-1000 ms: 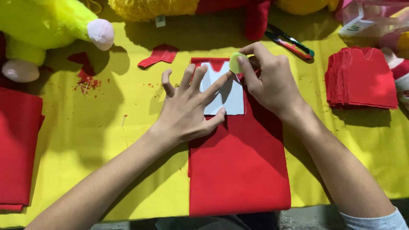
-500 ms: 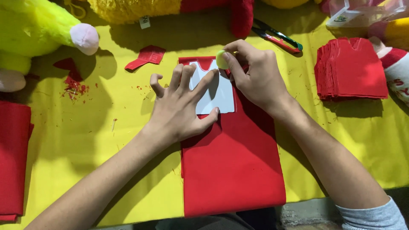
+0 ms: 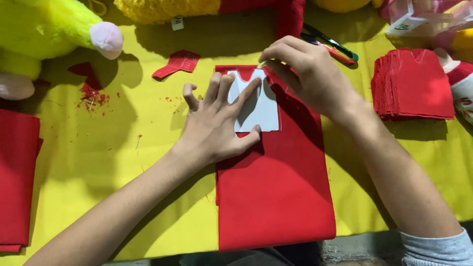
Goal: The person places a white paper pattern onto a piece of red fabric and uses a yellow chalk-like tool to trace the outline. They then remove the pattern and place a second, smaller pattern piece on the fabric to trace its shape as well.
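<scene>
The left hand point(image 3: 217, 125) is lying flat with fingers spread, pressing a white shirt-shaped template point(image 3: 261, 106) onto a red felt sheet point(image 3: 276, 192) on the yellow bench point(image 3: 123, 162). The right hand point(image 3: 308, 74) is pinching a small pale marker point(image 3: 262, 63) at the template's twelve o'clock edge. A stack of cut red pieces point(image 3: 414, 86) is sitting at three o'clock, scissors point(image 3: 330, 44) at one o'clock, and a red scrap point(image 3: 178, 63) at eleven o'clock.
</scene>
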